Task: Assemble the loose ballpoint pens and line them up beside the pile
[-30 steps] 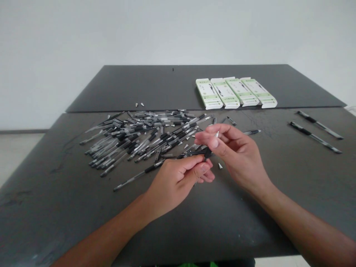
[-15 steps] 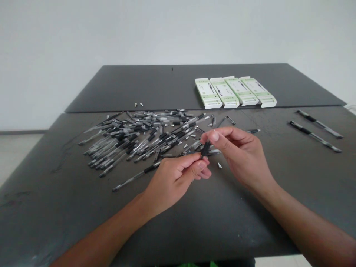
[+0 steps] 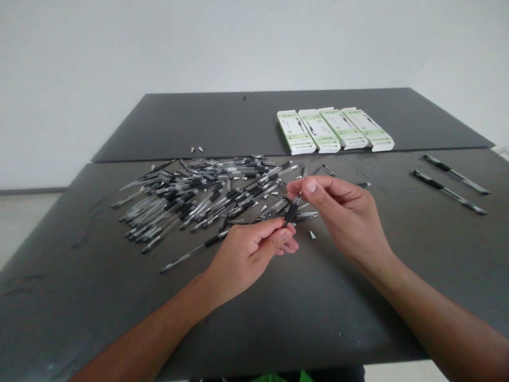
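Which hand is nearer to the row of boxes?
Right. The right hand is in front of the boxes, on the person's side; the left hand is lower in view and farther left.

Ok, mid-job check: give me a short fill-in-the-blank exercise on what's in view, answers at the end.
1. The left hand holds a pen whose sleeve is coloured ____; the right hand is at its upper end.
2. Exactly ____ boxes lie side by side.
3. On camera, the pile lies ____ of the boxes.

Missing words: black; four; left.
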Action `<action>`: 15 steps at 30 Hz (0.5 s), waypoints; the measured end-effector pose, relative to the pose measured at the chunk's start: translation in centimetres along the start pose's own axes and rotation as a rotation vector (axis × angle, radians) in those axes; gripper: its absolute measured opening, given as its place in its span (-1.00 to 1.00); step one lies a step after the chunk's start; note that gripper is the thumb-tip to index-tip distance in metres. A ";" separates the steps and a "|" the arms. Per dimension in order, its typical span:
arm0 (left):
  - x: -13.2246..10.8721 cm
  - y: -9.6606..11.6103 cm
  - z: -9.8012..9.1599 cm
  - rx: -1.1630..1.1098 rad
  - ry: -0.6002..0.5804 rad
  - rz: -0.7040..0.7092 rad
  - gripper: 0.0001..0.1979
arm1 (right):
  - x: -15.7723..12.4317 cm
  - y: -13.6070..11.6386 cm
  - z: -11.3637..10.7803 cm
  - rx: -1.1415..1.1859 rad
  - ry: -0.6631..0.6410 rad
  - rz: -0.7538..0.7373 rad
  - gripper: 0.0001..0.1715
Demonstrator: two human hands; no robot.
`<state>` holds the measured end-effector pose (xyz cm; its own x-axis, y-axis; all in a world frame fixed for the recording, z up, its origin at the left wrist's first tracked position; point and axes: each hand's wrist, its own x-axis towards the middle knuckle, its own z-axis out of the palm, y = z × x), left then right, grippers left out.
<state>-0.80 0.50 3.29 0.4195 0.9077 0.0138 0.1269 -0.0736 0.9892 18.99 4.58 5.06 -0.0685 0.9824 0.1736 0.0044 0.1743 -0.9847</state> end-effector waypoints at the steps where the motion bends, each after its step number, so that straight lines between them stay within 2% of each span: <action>1: 0.0 0.0 0.0 -0.001 -0.003 -0.006 -0.75 | 0.0 0.1 -0.1 0.021 -0.004 -0.010 -0.80; 10: 0.1 0.6 -0.3 0.053 0.016 -0.039 -0.73 | -0.1 -0.9 0.2 -0.074 -0.066 0.031 -0.83; 13: 0.0 0.4 -0.3 0.060 0.011 -0.028 -0.74 | 0.0 -0.9 0.3 -0.025 -0.067 0.033 -0.83; 15: 0.0 0.2 -0.2 0.069 0.011 -0.023 -0.75 | 0.1 -0.8 0.3 0.026 -0.079 0.035 -0.76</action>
<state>-0.93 0.57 3.56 0.4059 0.9139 -0.0069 0.1982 -0.0806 0.9768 18.64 4.47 5.87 -0.1468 0.9794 0.1383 -0.0179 0.1372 -0.9904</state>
